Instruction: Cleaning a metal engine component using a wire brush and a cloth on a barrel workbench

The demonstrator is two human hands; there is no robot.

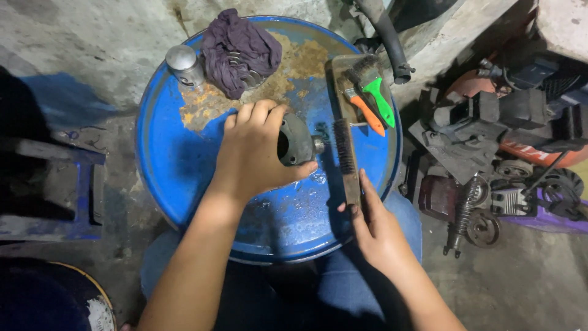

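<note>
My left hand (254,153) grips a grey metal cylinder part (297,141), hollow at one end, lying on its side on top of a blue drum (177,159). My right hand (373,224) holds the wooden handle of a wire brush (346,153). The brush's dark bristles sit just right of the metal part, close to its small end. Both hands rest over the drum's rusty, wet top.
At the drum's back lie a dark purple rag (239,49), a shiny metal can (184,66), and two brushes with orange (367,113) and green (381,101) handles. Engine parts and a spring shock (462,211) crowd the floor at right. A blue stool (79,190) stands left.
</note>
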